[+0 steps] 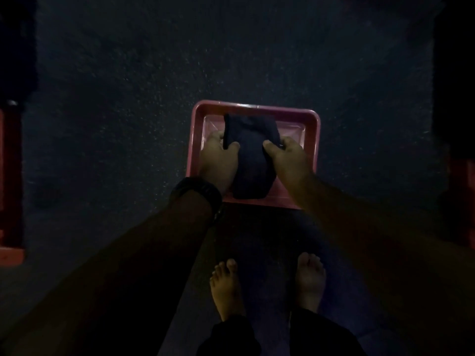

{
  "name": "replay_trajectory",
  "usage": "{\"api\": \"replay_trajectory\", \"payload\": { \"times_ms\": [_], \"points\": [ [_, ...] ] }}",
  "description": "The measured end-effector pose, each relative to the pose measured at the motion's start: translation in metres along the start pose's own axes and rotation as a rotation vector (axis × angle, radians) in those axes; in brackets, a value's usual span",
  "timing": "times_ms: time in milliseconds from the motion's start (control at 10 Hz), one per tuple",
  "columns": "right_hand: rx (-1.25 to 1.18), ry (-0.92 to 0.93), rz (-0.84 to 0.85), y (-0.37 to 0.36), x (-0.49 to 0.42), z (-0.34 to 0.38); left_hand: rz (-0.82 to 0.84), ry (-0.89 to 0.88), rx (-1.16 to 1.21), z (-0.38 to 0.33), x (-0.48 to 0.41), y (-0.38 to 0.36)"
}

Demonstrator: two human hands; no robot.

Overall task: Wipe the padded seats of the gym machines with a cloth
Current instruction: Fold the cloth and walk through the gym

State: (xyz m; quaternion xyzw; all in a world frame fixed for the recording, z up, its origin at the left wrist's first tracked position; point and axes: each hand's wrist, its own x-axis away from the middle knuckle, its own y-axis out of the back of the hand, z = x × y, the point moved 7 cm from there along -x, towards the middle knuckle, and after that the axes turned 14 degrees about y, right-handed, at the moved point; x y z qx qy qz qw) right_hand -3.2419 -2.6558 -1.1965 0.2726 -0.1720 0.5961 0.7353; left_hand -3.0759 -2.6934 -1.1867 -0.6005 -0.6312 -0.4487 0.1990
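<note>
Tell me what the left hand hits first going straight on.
The left hand grips the dark cloth; straight ahead it likely meets the pink tray's inner floor, though depth is unclear.

pink tray [257, 107] on dark, perhaps rubber, floor [123, 98]

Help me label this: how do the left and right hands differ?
The left hand wears a dark watch; the right hand has a bare wrist. The left hand grips the dark cloth on its left edge, the right hand on its right. Both thumbs lie on top, over the pink tray.
</note>
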Motion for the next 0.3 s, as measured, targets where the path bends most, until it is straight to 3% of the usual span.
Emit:
{"api": "replay_trajectory", "payload": {
  "times_ms": [100,300],
  "points": [
    [-0.026,-0.076,-0.003,-0.011,-0.026,-0.041,0.050,0.070,-0.026,0.026,-0.045,-0.019],
    [-0.008,-0.138,0.009,-0.023,-0.047,-0.072,0.002,0.165,-0.130,0.047,-0.076,-0.027]
  ]
}}
